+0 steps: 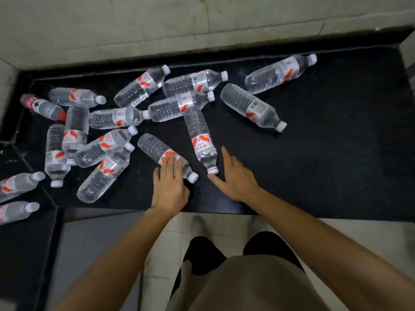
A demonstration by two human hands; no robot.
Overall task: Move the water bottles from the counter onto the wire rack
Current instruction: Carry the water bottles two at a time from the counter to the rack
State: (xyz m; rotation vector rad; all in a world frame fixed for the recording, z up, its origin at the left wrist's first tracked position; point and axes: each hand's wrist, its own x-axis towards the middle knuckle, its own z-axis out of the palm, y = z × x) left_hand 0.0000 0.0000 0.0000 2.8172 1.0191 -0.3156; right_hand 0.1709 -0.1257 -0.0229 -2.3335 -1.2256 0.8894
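Observation:
Several clear water bottles with orange-and-white labels lie scattered on the black counter (325, 153). My left hand (169, 187) rests with straight fingers on the neck end of one lying bottle (155, 149), near its white cap. My right hand (235, 178) is spread open on the counter, its thumb touching the cap of a second bottle (201, 140) that points toward me. No wire rack is in view.
Most bottles are heaped at the left (74, 135); two lie apart at the right (251, 106) and far right (280, 72). A grey wall (179, 23) backs the counter. The counter's front edge is just below my wrists, with pale floor tiles (170, 243) beneath.

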